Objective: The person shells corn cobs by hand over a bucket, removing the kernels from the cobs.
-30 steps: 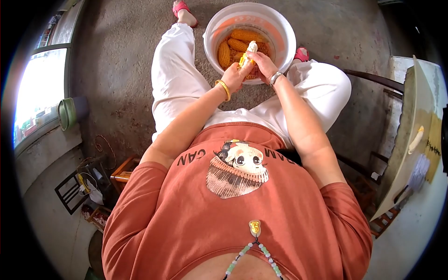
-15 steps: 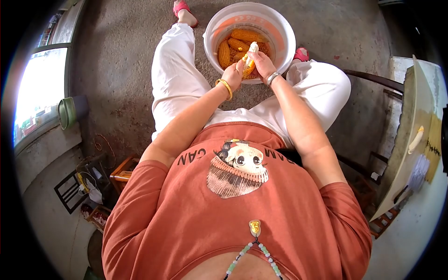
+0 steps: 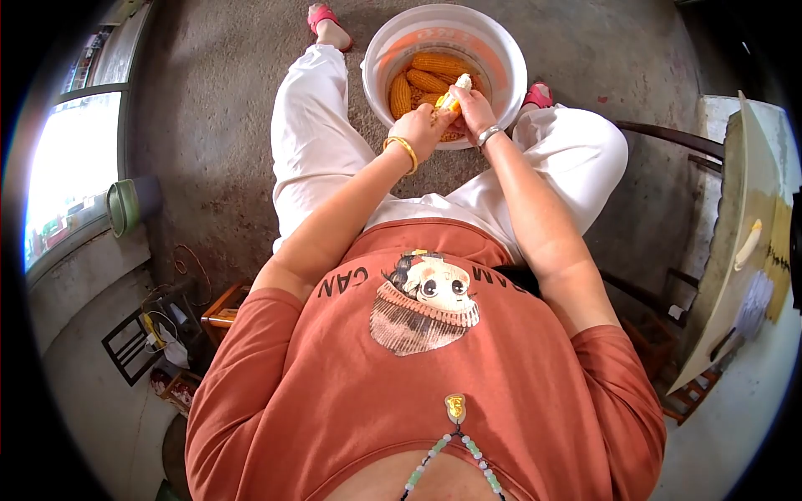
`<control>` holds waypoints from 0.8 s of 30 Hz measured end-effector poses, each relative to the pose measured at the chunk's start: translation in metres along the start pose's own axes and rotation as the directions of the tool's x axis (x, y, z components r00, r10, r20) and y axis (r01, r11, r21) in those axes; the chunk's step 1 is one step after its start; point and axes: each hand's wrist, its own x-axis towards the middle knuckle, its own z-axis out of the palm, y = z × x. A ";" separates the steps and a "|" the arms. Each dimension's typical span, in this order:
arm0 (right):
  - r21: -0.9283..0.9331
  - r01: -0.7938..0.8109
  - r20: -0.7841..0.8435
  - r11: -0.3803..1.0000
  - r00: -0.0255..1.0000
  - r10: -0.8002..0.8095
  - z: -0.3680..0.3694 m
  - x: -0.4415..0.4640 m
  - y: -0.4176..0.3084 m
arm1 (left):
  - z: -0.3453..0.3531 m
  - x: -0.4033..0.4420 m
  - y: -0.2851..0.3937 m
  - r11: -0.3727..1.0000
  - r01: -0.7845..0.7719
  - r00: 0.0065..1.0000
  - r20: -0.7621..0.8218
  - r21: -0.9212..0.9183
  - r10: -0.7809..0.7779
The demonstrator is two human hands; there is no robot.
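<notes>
A partly stripped corn cob [image 3: 464, 82] is held over the white bucket [image 3: 377, 92], its bare whitish tip pointing up and to the right. Yellow kernels still cover part of it near the fingers. My right hand [image 3: 474, 111] wraps round the cob from the right, closed on it. From the left, my left hand [image 3: 420, 129] presses its thumb and fingers against the kernels, also closed. Inside the bucket lie several whole corn cobs [image 3: 427, 81] among loose kernels. The lower end of the held cob is hidden by the hands.
The bucket stands on the rough concrete floor [image 3: 217, 125] between my white-trousered legs [image 3: 311, 125]. To the right is a board-topped table [image 3: 727, 250] with dark wooden bars beside it. A wooden stool [image 3: 224, 313] and a dark frame with cables are at left.
My left hand has shifted up along the cob, its fingers now further over the kernels. The cob's tip has moved slightly to the right.
</notes>
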 end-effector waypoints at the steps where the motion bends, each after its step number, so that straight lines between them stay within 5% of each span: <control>1: 0.023 -0.008 0.003 1.000 1.000 0.008 0.001 -0.002 -0.001 | 0.001 0.000 0.000 1.000 -0.003 1.000 -0.001 0.015 0.004; 10: -0.070 0.140 -0.012 0.988 0.990 -0.141 -0.005 0.017 0.017 | 0.007 0.006 -0.001 0.991 -0.018 0.998 -0.050 0.133 0.025; 16: -0.059 0.061 -0.087 0.996 0.994 -0.066 0.004 0.001 0.007 | 0.010 0.009 0.000 0.989 0.032 0.995 -0.095 0.141 -0.018; 19: -0.267 0.137 -0.138 0.954 0.974 -0.179 -0.010 0.029 0.028 | 0.011 0.009 0.002 0.987 0.047 0.994 -0.101 0.155 -0.031; 24: -0.328 0.165 -0.165 0.930 0.960 -0.229 -0.016 0.037 0.036 | 0.016 0.017 -0.002 0.984 0.045 0.994 -0.104 0.175 -0.027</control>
